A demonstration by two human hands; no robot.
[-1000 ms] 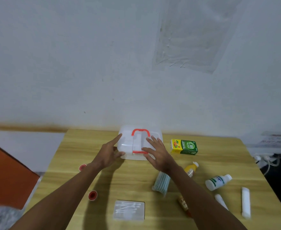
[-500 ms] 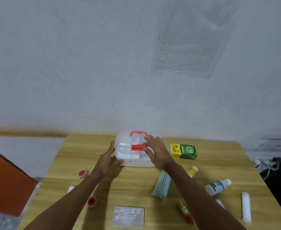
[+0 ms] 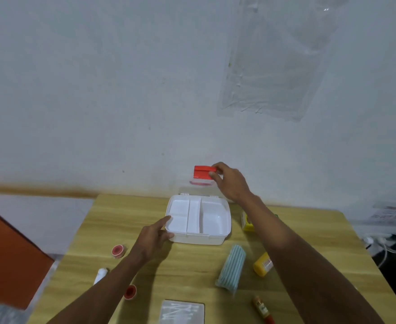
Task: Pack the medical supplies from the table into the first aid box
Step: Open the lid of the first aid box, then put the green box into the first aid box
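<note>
**Grip lifts lid, box now open**

Right hand (image 3: 230, 181) pinches the red latch (image 3: 204, 172) of the lid, swung up since half a second ago, when the box was shut. Left hand (image 3: 153, 237), fingers loose, braces the box (image 3: 198, 219) at its near-left corner. Its white compartments lie bare on the table (image 3: 192, 265). Gauze roll (image 3: 231, 265), yellow bottle (image 3: 263, 264) and tape rolls (image 3: 118, 250) remain outside.

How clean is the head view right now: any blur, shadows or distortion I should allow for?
Head view: the clear lid raised by the right hand is smeared and nearly vanishes against the wall; only its red latch reads. Forearms cast soft shadows on the table. Wide-angle bending shows at the edges. The open first aid box is sharp, without glare.
</note>
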